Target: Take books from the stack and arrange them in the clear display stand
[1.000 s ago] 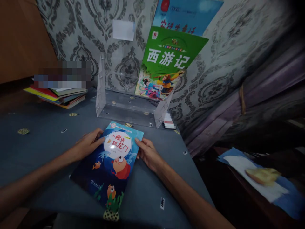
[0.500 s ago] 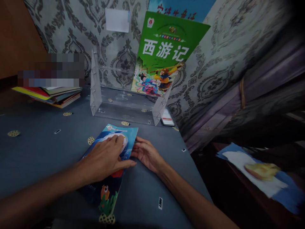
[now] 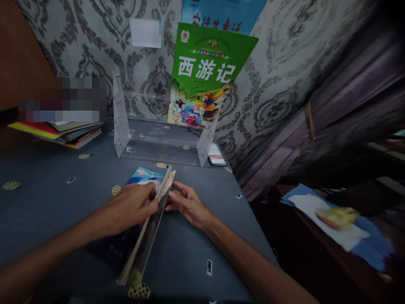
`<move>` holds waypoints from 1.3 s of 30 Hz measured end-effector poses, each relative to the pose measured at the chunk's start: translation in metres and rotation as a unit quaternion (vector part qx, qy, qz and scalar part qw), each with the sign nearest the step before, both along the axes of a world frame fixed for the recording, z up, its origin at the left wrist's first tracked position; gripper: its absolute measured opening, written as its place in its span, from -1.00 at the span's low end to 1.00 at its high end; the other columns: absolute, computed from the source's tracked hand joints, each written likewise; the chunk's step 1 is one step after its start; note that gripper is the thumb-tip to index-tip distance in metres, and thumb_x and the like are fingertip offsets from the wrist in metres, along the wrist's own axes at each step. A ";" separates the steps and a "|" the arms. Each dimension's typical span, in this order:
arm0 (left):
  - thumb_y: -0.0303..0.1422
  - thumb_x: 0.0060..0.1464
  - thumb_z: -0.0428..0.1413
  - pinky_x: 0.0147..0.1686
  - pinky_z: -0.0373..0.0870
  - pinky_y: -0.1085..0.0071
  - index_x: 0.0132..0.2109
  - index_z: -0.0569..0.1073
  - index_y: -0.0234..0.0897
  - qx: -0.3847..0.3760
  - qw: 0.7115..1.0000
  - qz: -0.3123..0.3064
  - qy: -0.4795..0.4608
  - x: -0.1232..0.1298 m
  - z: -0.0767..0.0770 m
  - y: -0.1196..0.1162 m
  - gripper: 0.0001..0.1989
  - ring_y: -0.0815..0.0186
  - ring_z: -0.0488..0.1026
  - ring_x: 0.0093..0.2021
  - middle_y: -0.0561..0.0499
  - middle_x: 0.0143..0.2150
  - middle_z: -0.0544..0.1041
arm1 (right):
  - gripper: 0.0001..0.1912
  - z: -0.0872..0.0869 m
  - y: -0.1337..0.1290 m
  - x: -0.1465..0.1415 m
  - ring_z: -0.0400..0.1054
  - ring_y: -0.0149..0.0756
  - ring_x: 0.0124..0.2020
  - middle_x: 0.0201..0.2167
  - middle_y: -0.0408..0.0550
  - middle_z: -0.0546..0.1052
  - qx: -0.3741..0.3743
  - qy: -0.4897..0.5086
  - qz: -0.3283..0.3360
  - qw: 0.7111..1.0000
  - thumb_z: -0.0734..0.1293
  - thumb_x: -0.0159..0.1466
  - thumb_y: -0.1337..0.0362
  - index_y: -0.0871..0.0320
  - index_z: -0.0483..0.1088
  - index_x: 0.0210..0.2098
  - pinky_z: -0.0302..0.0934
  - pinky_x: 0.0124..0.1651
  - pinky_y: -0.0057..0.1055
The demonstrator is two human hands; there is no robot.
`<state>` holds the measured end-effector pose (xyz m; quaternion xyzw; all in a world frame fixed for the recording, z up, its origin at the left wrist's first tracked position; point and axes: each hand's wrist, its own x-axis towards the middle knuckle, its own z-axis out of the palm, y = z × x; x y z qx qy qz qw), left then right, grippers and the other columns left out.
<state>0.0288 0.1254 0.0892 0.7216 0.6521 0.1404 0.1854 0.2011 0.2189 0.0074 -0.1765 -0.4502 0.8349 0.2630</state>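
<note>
A blue picture book [image 3: 148,172] rests on the table in front of me, tilted up along its right side so that its page edges show. My left hand [image 3: 134,207] is closed on it, fingers bent over the cover and thumb near the page edges. On the book's right side, my right hand [image 3: 191,206] has its fingers curled against the back part, thumb at the raised edge. Much of the cover is hidden by my left hand. Beyond the book stands a clear acrylic rack [image 3: 158,156], with a green book [image 3: 205,76] upright at its right end.
A stack of books [image 3: 79,137] lies at the far left. Behind the green book, a blue one [image 3: 224,14] shows against the patterned wall. The table's right edge slopes past my right arm. Beyond it are a purple curtain [image 3: 278,139] and a blue-and-white cloth [image 3: 335,228].
The blue book's right side has lifted from flatter to tilted, baring its page edges. My left hand's fingers have closed in on it. The view has shifted slightly.
</note>
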 end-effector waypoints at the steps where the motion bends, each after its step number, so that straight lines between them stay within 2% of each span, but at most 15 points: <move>1: -0.20 0.20 -0.14 -0.37 0.29 0.34 -0.28 0.42 -0.23 -0.004 1.000 0.005 -0.018 -0.003 0.000 -0.001 -0.69 0.23 0.45 -0.37 0.01 -0.40 0.50 | -0.48 0.000 0.000 0.000 0.53 -0.38 -0.39 -0.39 -0.14 0.61 0.000 -0.001 0.001 1.000 0.58 0.07 0.13 0.17 0.43 -0.06 0.45 -0.34 -0.49; 5: -0.18 0.21 -0.16 -0.39 0.31 0.38 -0.27 0.44 -0.22 -0.012 0.998 0.006 -0.064 -0.010 0.000 -0.004 -0.67 0.22 0.46 -0.33 0.03 -0.41 0.49 | -0.48 -0.002 0.001 0.001 0.54 -0.38 -0.38 -0.37 -0.13 0.61 0.000 -0.005 0.008 1.000 0.57 0.11 0.15 0.18 0.43 -0.01 0.45 -0.35 -0.51; 11: -0.18 0.25 -0.12 -0.36 0.29 0.36 -0.27 0.44 -0.24 0.005 0.999 0.003 -0.047 -0.003 -0.009 -0.004 -0.68 0.26 0.44 -0.37 0.03 -0.39 0.50 | -0.48 -0.002 0.002 0.002 0.54 -0.39 -0.40 -0.39 -0.15 0.61 -0.009 -0.004 0.008 1.000 0.58 0.09 0.19 0.18 0.42 -0.01 0.46 -0.35 -0.52; 16: -0.17 0.25 -0.03 -0.34 0.33 0.29 -0.23 0.41 -0.25 0.060 0.996 0.015 0.069 0.016 -0.018 -0.008 -0.74 0.19 0.48 -0.35 -0.05 -0.29 0.53 | -0.43 -0.003 0.002 0.001 0.54 -0.44 -0.42 -0.38 -0.18 0.62 -0.016 -0.006 -0.001 1.000 0.61 0.02 0.25 0.17 0.39 -0.03 0.47 -0.32 -0.55; 19: -0.15 0.20 0.04 -0.34 0.38 0.26 -0.16 0.42 -0.27 0.037 0.991 0.021 0.129 0.026 -0.014 -0.009 -0.73 0.12 0.51 -0.31 -0.11 -0.23 0.55 | -0.44 -0.004 0.001 0.000 0.53 -0.46 -0.44 -0.38 -0.19 0.62 -0.018 -0.006 -0.014 1.000 0.62 0.00 0.28 0.16 0.40 -0.06 0.46 -0.37 -0.58; 22: -0.25 0.18 0.03 -0.30 0.40 0.25 -0.15 0.42 -0.29 0.009 0.991 0.005 0.132 0.029 -0.007 -0.007 -0.79 0.11 0.52 -0.26 -0.13 -0.20 0.55 | -0.43 -0.004 -0.001 -0.001 0.53 -0.44 -0.46 -0.41 -0.21 0.61 -0.013 -0.003 -0.019 1.000 0.62 -0.01 0.27 0.16 0.40 -0.06 0.46 -0.39 -0.57; 26: -0.36 0.13 -0.03 -0.30 0.34 0.29 -0.26 0.41 -0.27 0.021 0.996 -0.004 0.091 0.022 -0.004 -0.005 -0.85 0.16 0.49 -0.28 -0.09 -0.28 0.54 | -0.42 -0.005 -0.001 -0.001 0.54 -0.42 -0.47 -0.41 -0.18 0.62 0.002 -0.005 -0.012 1.000 0.62 0.01 0.22 0.16 0.38 -0.06 0.45 -0.38 -0.55; 29: -0.27 0.15 -0.07 -0.37 0.25 0.34 -0.30 0.42 -0.25 0.004 1.000 0.013 0.021 0.009 -0.006 -0.005 -0.78 0.22 0.42 -0.39 -0.02 -0.39 0.49 | -0.37 -0.006 -0.001 -0.001 0.57 -0.35 -0.41 -0.32 -0.09 0.64 0.006 -0.011 -0.007 1.000 0.61 0.03 0.19 0.16 0.34 0.01 0.45 -0.36 -0.50; 33: -0.14 0.16 -0.10 -0.42 0.17 0.40 -0.29 0.46 -0.26 -0.012 0.996 0.039 -0.078 -0.008 -0.012 -0.005 -0.65 0.28 0.38 -0.40 0.04 -0.43 0.46 | -0.31 -0.007 -0.002 -0.001 0.60 -0.24 -0.25 -0.20 -0.02 0.64 0.007 -0.019 -0.006 1.000 0.60 0.04 0.18 0.13 0.29 0.07 0.47 -0.28 -0.42; 36: -0.08 0.15 -0.10 -0.46 0.13 0.42 -0.34 0.45 -0.27 -0.035 0.992 0.045 -0.112 -0.012 -0.011 -0.004 -0.60 0.31 0.32 -0.45 0.06 -0.48 0.41 | -0.37 -0.006 -0.002 -0.002 0.58 -0.28 -0.29 -0.28 -0.08 0.62 0.004 -0.020 -0.004 1.000 0.61 0.02 0.16 0.15 0.33 -0.01 0.47 -0.29 -0.44; 39: -0.03 0.13 -0.07 -0.45 0.15 0.43 -0.30 0.49 -0.29 -0.067 0.988 0.039 -0.136 -0.011 -0.005 -0.003 -0.57 0.29 0.33 -0.43 0.03 -0.43 0.46 | -0.41 -0.004 -0.001 -0.002 0.55 -0.34 -0.34 -0.36 -0.12 0.59 0.000 -0.016 0.007 1.000 0.60 0.04 0.11 0.18 0.35 -0.06 0.47 -0.30 -0.47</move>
